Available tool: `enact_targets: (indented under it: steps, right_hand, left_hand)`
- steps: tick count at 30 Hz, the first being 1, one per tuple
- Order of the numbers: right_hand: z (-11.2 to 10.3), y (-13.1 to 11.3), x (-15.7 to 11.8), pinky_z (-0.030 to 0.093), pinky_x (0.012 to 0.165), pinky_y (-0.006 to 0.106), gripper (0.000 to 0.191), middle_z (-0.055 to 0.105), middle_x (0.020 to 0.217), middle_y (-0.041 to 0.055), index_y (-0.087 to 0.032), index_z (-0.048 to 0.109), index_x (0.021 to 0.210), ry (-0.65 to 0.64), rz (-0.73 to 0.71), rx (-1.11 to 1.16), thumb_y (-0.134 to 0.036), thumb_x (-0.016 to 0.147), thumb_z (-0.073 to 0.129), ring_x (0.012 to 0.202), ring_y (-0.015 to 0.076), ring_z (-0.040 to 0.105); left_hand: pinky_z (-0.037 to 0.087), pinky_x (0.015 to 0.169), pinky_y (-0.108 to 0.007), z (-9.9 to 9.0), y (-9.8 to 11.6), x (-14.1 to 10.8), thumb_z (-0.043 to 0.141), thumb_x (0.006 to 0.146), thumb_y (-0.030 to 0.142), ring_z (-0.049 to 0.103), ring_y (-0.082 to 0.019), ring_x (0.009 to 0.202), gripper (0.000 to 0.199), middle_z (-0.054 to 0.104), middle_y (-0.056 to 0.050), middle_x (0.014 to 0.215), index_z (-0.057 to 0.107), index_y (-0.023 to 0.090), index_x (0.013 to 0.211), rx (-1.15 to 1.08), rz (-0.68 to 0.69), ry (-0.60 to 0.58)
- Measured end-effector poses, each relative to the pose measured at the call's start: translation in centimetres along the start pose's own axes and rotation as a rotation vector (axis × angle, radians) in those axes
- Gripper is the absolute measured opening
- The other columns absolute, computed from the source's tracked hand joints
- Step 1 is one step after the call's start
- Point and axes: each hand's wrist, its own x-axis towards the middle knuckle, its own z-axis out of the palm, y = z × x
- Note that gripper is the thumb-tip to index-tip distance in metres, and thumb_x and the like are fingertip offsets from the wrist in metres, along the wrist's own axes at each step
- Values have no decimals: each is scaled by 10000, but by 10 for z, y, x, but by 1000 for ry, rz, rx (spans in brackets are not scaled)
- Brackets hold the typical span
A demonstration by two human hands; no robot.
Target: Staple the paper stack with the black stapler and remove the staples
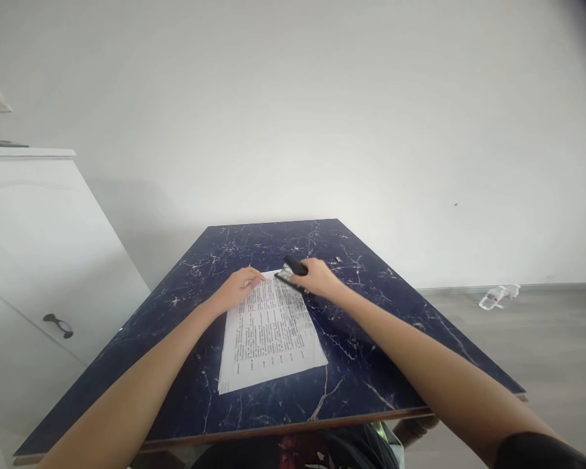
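Printed sheets of paper, slightly uneven at their edges, lie on the dark blue marbled table in front of me. My left hand is at the upper left of the sheets, its fingers curled onto their top edge and holding them. In my right hand is a black stapler, gripped from the right side. The stapler's jaws point left over the upper right corner of the paper. Whether the jaws are pressed together on the sheets is too small to tell.
The table narrows toward a white wall. A small piece, perhaps metal, lies beyond my right hand. On the left stands a white cabinet with a dark handle. Clear crumpled plastic lies on the floor at right.
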Motion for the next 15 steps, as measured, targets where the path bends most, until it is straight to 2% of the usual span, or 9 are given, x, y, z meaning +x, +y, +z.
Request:
enact_targets:
  steps: [2,3,5,7,11,15]
  right_hand:
    - [18,-17,-8,481,574,297,263,719,900,112,-143,646,975,-71,-132,-35,-401,926,634,721,214,657]
    - [27,-24,-12,469,580,292,242,715,911,109,-152,635,956,-86,-164,-55,-390,913,653,741,216,652]
    - [38,-34,-19,433,561,283,239,705,929,115,-163,613,1016,-100,-184,-90,-366,900,664,743,222,646]
    - [40,-37,-26,411,541,285,308,697,956,136,-174,572,1153,-107,-162,-114,-338,903,649,745,243,654]
    - [24,-18,-47,438,560,305,352,691,998,155,-206,542,1214,-91,-56,-150,-303,891,643,772,276,673]
    - [-8,24,-75,483,578,339,399,703,985,152,-193,525,1262,-57,50,-171,-349,910,631,726,268,670]
  left_hand:
    - [509,958,-427,-5,-12,1,369,1040,524,644,-270,1088,490,694,-104,1158,759,228,1055,7,-52,165]
    - [511,942,-423,-8,-18,1,372,1038,521,647,-268,1058,495,692,-104,1124,762,217,1012,25,-65,205]
    - [518,905,-408,-11,-29,0,388,1030,519,648,-261,1019,488,683,-101,1098,766,214,987,47,-80,213]
    - [521,879,-395,-12,-37,-2,402,1024,515,645,-255,1005,474,674,-99,1089,770,217,991,51,-92,200]
    - [504,933,-406,-7,-42,-2,417,1022,495,638,-247,1015,453,653,-90,1083,770,215,973,31,-90,242]
    - [502,941,-414,-4,-48,0,424,1014,513,638,-247,1004,456,640,-90,1098,775,225,974,14,-91,230]
